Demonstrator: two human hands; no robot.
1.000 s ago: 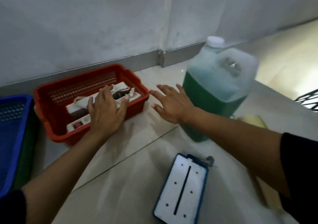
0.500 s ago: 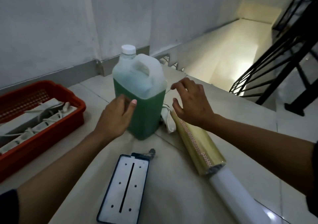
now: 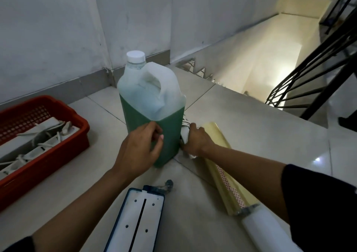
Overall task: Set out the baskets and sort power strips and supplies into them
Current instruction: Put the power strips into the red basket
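Both hands have dropped since half a second ago: the right hand (image 3: 196,142), then raised and spread above the yellow roll, is now low at the jug's base, and the left hand (image 3: 140,151) has slid down across the jug's front.

Tiled floor (image 3: 241,135) fills the middle of the frame, ending at a stairwell with a black railing (image 3: 313,73) at upper right. Red basket (image 3: 46,135), at the left edge, holds white power strips (image 3: 34,145) with tangled cords. Translucent jug (image 3: 152,104) of green liquid, white-capped, stands upright at centre and hides most of a further white power strip (image 3: 185,131) wedged between it and the long yellow roll (image 3: 224,166), which lies diagonally at lower right with a white tube end. White slotted plate with blue edge (image 3: 138,219) lies at bottom centre.

Left hand: palm toward the jug's lower front, fingers loosely curled, its grip released; whether it touches the jug cannot be told. Right hand: knuckles up, grip clenched on the white power strip just beside the jug's base, forearm crossing over the yellow roll.
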